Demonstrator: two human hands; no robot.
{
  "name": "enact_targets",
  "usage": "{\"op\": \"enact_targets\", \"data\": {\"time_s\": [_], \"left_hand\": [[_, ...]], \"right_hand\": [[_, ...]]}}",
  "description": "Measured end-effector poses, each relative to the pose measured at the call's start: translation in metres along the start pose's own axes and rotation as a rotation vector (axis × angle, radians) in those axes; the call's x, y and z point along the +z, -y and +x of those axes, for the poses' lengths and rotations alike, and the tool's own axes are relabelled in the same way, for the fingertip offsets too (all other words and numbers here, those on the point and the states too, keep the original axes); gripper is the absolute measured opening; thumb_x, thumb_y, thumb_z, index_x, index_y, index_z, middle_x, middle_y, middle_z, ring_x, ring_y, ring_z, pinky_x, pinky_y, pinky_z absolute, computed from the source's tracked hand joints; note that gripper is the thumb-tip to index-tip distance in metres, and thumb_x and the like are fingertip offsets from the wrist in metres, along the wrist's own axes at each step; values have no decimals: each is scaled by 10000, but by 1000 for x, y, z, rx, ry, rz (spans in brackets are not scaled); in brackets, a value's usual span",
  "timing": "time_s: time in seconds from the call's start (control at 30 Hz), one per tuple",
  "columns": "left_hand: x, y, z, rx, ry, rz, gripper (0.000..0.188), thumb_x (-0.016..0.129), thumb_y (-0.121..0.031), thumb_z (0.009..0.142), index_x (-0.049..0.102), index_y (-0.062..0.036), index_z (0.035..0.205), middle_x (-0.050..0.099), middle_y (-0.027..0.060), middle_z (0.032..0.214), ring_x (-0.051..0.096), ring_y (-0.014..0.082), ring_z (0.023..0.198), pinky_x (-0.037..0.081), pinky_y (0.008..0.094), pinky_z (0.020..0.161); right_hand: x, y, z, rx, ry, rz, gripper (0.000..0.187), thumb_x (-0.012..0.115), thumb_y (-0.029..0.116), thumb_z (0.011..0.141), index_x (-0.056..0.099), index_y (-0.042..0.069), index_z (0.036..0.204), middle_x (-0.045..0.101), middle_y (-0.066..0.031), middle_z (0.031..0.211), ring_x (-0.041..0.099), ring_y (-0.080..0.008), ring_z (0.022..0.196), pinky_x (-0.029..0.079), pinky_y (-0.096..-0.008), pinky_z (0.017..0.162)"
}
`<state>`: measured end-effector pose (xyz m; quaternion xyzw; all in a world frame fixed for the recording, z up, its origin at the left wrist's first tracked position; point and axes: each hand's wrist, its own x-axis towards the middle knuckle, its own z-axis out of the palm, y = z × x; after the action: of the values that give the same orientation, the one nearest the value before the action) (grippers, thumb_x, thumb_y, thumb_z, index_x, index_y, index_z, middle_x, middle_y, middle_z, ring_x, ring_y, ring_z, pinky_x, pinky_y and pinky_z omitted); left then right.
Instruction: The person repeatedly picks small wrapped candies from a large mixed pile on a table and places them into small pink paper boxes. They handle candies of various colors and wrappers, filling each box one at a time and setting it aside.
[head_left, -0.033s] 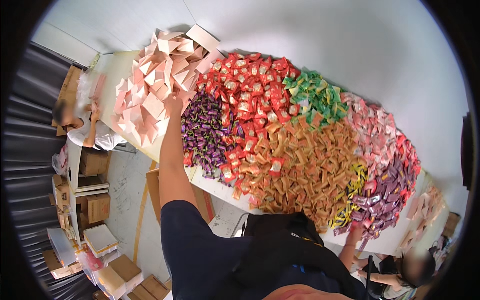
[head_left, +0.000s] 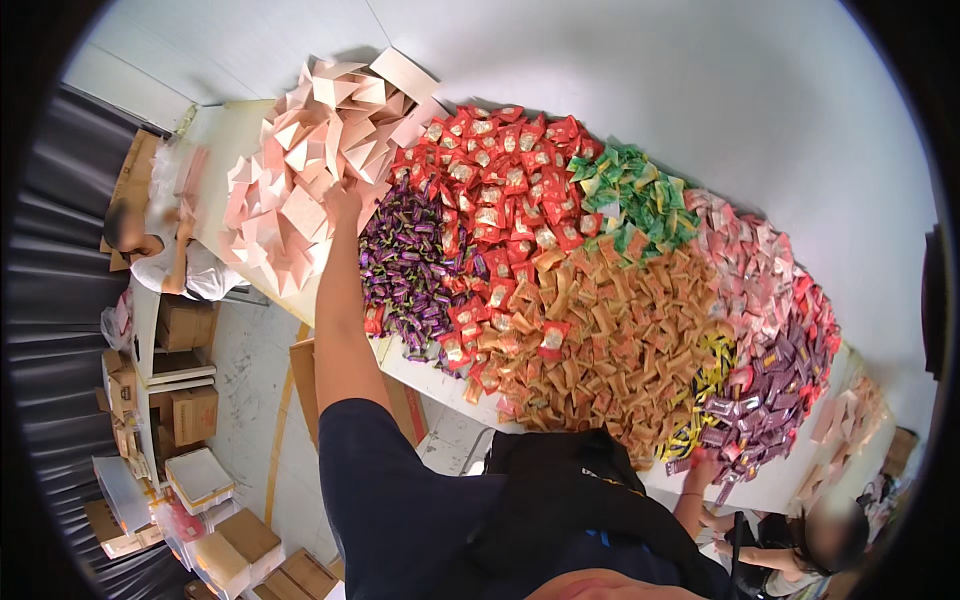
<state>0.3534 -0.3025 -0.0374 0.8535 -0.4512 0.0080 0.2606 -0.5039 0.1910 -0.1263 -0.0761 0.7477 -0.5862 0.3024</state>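
Note:
My left arm stretches far out to a heap of pale pink folded card boxes (head_left: pixel 305 212). There my left hand (head_left: pixel 343 200) is closed at the edge of one pink box, fingers partly hidden. Beside it lie small purple-wrapped sweets (head_left: pixel 405 250) and larger red packets (head_left: pixel 490 190). On the other side, my right hand (head_left: pixel 704 470) is low at the table's near edge, touching maroon packets (head_left: pixel 760 400). Its fingertips are too small and covered to read. Yellow-and-black wrapped sweets (head_left: pixel 690 430) are close to it.
Brown-wrapped pieces (head_left: pixel 620 340) fill the table's middle, with green packets (head_left: pixel 635 195) and pink-white packets (head_left: pixel 745 255) behind. One person (head_left: pixel 180 262) works at the far left, another (head_left: pixel 825 535) at the lower right. Cartons (head_left: pixel 245 540) and a shelf (head_left: pixel 180 380) stand left.
Hardly anything differs. The view has shifted slightly, and both my hands appear a few pixels farther left, still at the same heaps.

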Motion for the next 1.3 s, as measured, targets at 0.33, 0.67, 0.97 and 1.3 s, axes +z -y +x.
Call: {"op": "enact_targets", "data": {"time_s": [0.33, 0.67, 0.97, 1.3], "left_hand": [[-7, 51, 49, 35, -293, -108, 340, 604, -180, 802, 646, -40, 1109, 609, 152, 1201, 521, 312, 1184, 414, 432, 987], [-156, -70, -227, -366, -204, -862, 633, 862, -240, 699, 423, -18, 1097, 471, 82, 987, 488, 155, 840, 460, 284, 678], [-163, -198, -462, -242, 238, -890, 601, 792, -136, 699, 356, -16, 1095, 415, 122, 1045, 445, 221, 994, 392, 344, 878], [-190, -213, -552, 86, 374, -813, 594, 783, -115, 691, 373, -5, 1106, 474, 208, 1123, 557, 259, 933, 477, 347, 771]], "right_hand": [[107, 40, -46, 37, 177, -236, 296, 524, 110, 947, 522, 33, 1232, 577, -88, 1074, 612, -166, 887, 551, -279, 714], [260, 129, -117, -436, 730, -228, 269, 618, 102, 900, 631, -15, 1142, 563, -101, 1146, 525, -218, 1099, 411, -319, 968], [288, 211, -240, -1000, 934, -403, 722, 815, 314, 696, 518, -6, 1272, 489, -164, 1213, 499, -311, 1132, 405, -387, 980], [222, 164, -197, -947, 767, -651, 730, 739, 314, 667, 469, -49, 1241, 467, -219, 1237, 481, -370, 1148, 429, -414, 947]]}}
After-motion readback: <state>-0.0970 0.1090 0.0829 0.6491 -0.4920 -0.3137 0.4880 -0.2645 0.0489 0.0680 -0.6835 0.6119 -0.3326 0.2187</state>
